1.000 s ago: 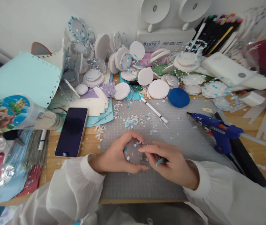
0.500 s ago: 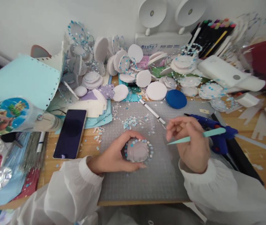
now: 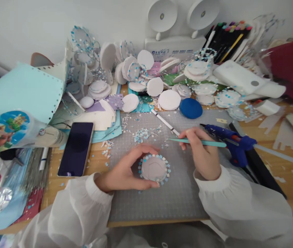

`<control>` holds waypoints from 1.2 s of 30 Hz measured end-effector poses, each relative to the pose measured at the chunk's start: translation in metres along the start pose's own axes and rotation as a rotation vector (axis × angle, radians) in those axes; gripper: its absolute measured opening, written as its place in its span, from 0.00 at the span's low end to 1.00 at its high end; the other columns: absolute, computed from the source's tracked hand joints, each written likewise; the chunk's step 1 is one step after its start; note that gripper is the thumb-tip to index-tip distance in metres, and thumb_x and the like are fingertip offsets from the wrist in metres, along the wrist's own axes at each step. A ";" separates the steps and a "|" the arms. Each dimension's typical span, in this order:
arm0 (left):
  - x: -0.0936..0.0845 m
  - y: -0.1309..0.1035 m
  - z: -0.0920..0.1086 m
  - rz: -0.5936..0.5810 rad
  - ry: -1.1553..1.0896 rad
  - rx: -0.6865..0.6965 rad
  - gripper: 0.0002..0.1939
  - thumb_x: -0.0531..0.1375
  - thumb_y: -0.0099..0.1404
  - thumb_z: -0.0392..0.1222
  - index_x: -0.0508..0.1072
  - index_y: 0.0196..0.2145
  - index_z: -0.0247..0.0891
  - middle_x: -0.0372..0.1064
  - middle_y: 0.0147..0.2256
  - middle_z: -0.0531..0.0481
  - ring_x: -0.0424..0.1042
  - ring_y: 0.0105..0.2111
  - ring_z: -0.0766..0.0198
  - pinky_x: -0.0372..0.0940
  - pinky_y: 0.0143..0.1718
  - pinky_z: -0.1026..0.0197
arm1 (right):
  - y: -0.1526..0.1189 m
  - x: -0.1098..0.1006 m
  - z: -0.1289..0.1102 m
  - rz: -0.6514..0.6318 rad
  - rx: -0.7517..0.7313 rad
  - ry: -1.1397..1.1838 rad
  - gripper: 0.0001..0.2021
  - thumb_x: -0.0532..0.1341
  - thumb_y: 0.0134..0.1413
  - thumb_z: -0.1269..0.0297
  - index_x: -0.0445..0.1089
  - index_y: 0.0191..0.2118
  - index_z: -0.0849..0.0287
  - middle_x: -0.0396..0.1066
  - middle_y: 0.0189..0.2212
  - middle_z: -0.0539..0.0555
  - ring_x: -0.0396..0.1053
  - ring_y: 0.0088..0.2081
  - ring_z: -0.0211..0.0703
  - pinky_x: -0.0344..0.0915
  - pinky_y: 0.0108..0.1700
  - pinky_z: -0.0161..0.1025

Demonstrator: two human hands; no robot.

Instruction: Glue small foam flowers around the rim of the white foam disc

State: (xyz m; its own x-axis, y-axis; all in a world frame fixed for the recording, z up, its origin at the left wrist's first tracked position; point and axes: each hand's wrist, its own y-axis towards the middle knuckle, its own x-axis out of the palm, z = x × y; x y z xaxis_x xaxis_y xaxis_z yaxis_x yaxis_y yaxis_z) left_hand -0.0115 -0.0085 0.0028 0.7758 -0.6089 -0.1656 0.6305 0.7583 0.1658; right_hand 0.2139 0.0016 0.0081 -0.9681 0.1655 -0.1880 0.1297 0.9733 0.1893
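Note:
My left hand [image 3: 129,168] curves round a small white disc [image 3: 153,168] whose edge is ringed with light blue and white paper bits. Its thumb lies along the near side and the fingers along the far side. Mint-green tweezers [image 3: 203,142] are pinched in my right hand [image 3: 204,153], tips pointing left. Those tips hover right of a scatter of tiny blue and white paper pieces [image 3: 141,135] on the grey cutting mat [image 3: 159,206]. Whether anything is between the tips is too small to tell. A white pen [image 3: 165,122] lies just beyond them.
A blue glue gun [image 3: 235,143] lies right of my right hand. A dark phone [image 3: 76,148] rests on the left. White discs [image 3: 169,100] and a blue disc [image 3: 191,108] crowd the back, before a twin-headed lamp [image 3: 174,46]. A cup [image 3: 14,129] stands far left.
My right hand has moved left and lowered, bringing the tweezers' tips nearer the paper pieces. The disc in my left hand has turned to lie flatter. The view has shifted slightly.

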 end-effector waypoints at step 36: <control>-0.004 0.010 0.001 0.432 -0.759 -0.194 0.22 0.51 0.68 0.41 0.52 0.18 0.36 0.45 0.17 0.57 0.47 0.19 0.71 0.46 0.24 0.62 | -0.001 0.016 0.015 -0.050 -0.181 -0.176 0.16 0.65 0.47 0.73 0.54 0.28 0.54 0.77 0.29 0.51 0.77 0.38 0.45 0.69 0.38 0.37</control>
State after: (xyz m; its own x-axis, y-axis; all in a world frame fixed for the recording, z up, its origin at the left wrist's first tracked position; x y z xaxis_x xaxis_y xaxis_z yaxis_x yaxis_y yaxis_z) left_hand -0.0084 0.0012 0.0064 0.7953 -0.1989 0.5726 0.3173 0.9415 -0.1137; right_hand 0.2009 0.0055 -0.0095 -0.9180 0.1588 -0.3633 0.0271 0.9393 0.3421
